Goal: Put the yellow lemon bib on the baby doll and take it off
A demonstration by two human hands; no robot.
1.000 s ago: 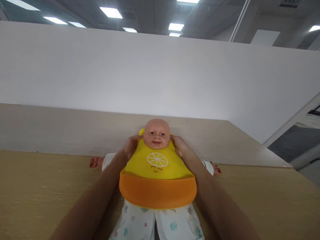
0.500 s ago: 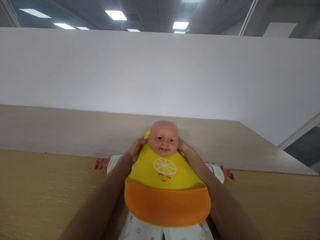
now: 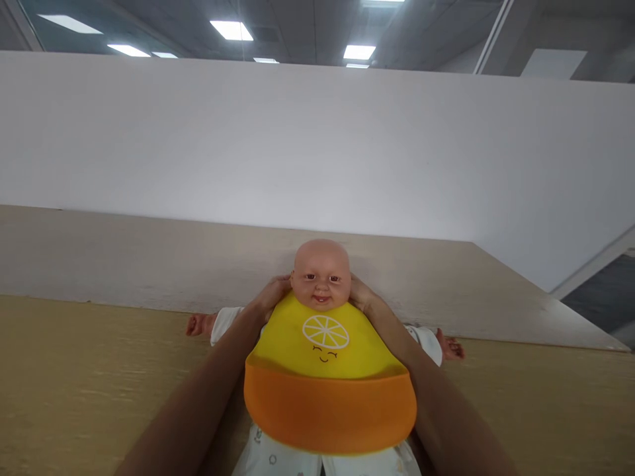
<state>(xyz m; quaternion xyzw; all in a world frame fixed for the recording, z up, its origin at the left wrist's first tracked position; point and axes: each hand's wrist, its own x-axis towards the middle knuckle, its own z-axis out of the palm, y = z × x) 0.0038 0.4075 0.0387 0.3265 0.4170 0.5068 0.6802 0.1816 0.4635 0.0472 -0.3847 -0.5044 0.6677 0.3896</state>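
Head view: both my hands at the neck of a bibbed doll.
The yellow, silicone-looking bib with a rounded orange pocket (image 3: pixel 330 390) covers the chest of a bald, vinyl-looking baby doll in white printed clothes (image 3: pixel 321 264), face-up on the tan wooden table (image 3: pixel 99 370), head toward twelve o'clock. I have my left hand (image 3: pixel 274 295) at the bib's eleven o'clock and my right hand (image 3: pixel 363 295) at its one o'clock, beside the doll's head; the fingertips vanish behind the neck, so I cannot tell how far they are spread or what they pinch. I judge the bib light, bendy, slightly grippy and hard to break, its pocket stiffer. I'd grasp the neck edges, not the wide pocket at six o'clock.
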